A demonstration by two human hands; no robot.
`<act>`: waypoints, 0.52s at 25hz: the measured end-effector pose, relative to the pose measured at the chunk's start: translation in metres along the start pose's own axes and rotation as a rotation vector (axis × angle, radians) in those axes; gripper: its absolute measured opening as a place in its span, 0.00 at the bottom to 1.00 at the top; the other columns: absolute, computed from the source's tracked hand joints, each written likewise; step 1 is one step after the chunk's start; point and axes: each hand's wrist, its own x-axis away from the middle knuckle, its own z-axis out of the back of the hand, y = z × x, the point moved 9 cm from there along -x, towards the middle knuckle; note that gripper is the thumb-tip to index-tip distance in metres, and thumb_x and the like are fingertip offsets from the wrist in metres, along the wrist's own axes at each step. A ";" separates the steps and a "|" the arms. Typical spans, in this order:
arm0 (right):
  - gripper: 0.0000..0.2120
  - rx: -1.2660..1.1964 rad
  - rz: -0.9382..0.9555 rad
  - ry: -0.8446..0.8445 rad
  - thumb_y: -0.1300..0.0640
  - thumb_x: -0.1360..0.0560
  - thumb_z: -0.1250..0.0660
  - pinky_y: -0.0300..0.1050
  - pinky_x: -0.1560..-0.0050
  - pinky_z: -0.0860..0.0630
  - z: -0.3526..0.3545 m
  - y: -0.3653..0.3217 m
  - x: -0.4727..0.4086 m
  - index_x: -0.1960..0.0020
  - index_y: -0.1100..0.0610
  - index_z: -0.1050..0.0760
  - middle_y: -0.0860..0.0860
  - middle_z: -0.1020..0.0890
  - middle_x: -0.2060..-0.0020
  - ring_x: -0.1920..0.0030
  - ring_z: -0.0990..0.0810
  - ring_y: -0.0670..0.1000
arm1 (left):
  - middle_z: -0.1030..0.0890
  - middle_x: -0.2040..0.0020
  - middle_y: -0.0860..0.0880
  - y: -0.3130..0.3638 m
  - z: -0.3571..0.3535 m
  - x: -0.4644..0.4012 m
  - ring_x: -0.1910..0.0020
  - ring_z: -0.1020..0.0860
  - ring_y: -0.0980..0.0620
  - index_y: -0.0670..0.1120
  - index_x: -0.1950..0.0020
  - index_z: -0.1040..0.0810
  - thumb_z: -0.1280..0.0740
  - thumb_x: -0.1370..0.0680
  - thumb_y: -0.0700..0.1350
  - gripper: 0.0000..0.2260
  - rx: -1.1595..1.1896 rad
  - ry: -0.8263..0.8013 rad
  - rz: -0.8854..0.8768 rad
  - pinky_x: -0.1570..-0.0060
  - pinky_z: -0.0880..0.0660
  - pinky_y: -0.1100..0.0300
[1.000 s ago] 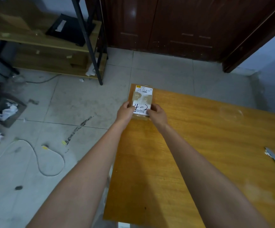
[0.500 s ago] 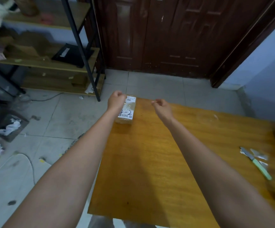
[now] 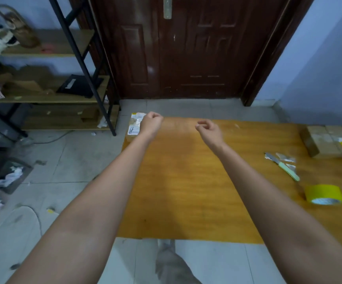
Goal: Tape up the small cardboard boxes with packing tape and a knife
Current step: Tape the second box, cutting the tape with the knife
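Observation:
A small taped cardboard box (image 3: 134,126) with white labels lies at the far left corner of the orange wooden table (image 3: 186,191). My left hand (image 3: 151,122) hovers just right of it, curled into a fist, covering the box's right edge and holding nothing I can see. My right hand (image 3: 209,130) hangs over the table's far middle, fingers loosely curled and empty. A knife (image 3: 284,166) with a pale green handle lies on the right among tape scraps. Nearer to me stands a yellow tape roll (image 3: 324,194).
More cardboard boxes (image 3: 329,142) sit together at the table's far right. A black-framed shelf (image 3: 63,99) with clutter stands to the left, and a dark door (image 3: 186,48) is behind the table. Paper scraps and a cable lie on the tiled floor.
Both hands have let go of the small box, which now rests at the table's far left corner. The right hand drew away to the right. My view lifted, showing the tape roll and other boxes.

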 end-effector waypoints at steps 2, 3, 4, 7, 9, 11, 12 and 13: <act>0.14 0.031 0.005 0.023 0.50 0.22 0.36 0.41 0.52 0.31 0.025 0.017 0.029 0.39 0.53 0.24 0.49 0.20 0.48 0.50 0.23 0.49 | 0.20 0.49 0.46 -0.003 -0.025 0.027 0.46 0.21 0.44 0.48 0.52 0.25 0.38 0.22 0.42 0.03 -0.006 -0.035 -0.016 0.52 0.28 0.55; 0.14 0.036 0.005 0.028 0.50 0.22 0.36 0.40 0.53 0.31 0.036 0.025 0.042 0.39 0.53 0.24 0.48 0.20 0.50 0.51 0.24 0.48 | 0.19 0.49 0.46 -0.005 -0.037 0.039 0.44 0.21 0.43 0.49 0.54 0.25 0.38 0.22 0.42 0.04 -0.009 -0.052 -0.017 0.52 0.30 0.56; 0.14 0.033 -0.001 0.029 0.50 0.22 0.36 0.41 0.53 0.32 0.047 0.034 0.054 0.38 0.53 0.25 0.48 0.21 0.50 0.51 0.24 0.48 | 0.19 0.49 0.46 -0.006 -0.050 0.050 0.43 0.21 0.43 0.49 0.57 0.26 0.38 0.22 0.42 0.05 -0.007 -0.068 -0.018 0.53 0.31 0.57; 0.15 0.050 -0.024 0.034 0.49 0.22 0.36 0.42 0.52 0.31 0.083 0.059 0.088 0.38 0.52 0.25 0.48 0.21 0.49 0.49 0.23 0.50 | 0.18 0.47 0.45 -0.010 -0.088 0.086 0.43 0.21 0.42 0.50 0.58 0.26 0.38 0.22 0.43 0.06 -0.013 -0.112 -0.004 0.51 0.29 0.56; 0.15 0.050 -0.042 0.046 0.49 0.22 0.36 0.42 0.51 0.30 0.102 0.073 0.101 0.37 0.52 0.25 0.48 0.21 0.48 0.49 0.23 0.50 | 0.19 0.45 0.45 -0.010 -0.107 0.100 0.43 0.21 0.43 0.51 0.56 0.26 0.38 0.22 0.43 0.04 -0.043 -0.138 0.009 0.49 0.27 0.55; 0.15 0.054 -0.039 0.078 0.49 0.21 0.36 0.42 0.51 0.30 0.139 0.087 0.114 0.37 0.53 0.25 0.49 0.20 0.47 0.49 0.23 0.50 | 0.19 0.47 0.47 0.001 -0.138 0.119 0.44 0.21 0.43 0.51 0.58 0.26 0.38 0.22 0.43 0.06 -0.044 -0.160 0.011 0.52 0.29 0.56; 0.15 0.060 -0.040 0.093 0.49 0.21 0.36 0.42 0.51 0.30 0.155 0.093 0.117 0.37 0.53 0.25 0.50 0.20 0.47 0.49 0.23 0.49 | 0.20 0.48 0.47 0.008 -0.150 0.125 0.45 0.21 0.43 0.51 0.59 0.27 0.38 0.22 0.43 0.07 -0.034 -0.155 0.009 0.54 0.30 0.56; 0.15 0.064 -0.040 0.112 0.49 0.22 0.36 0.43 0.51 0.29 0.175 0.100 0.119 0.37 0.53 0.25 0.50 0.20 0.46 0.49 0.23 0.50 | 0.20 0.50 0.48 0.017 -0.166 0.132 0.45 0.21 0.43 0.51 0.60 0.27 0.37 0.22 0.43 0.07 -0.025 -0.158 -0.002 0.54 0.30 0.56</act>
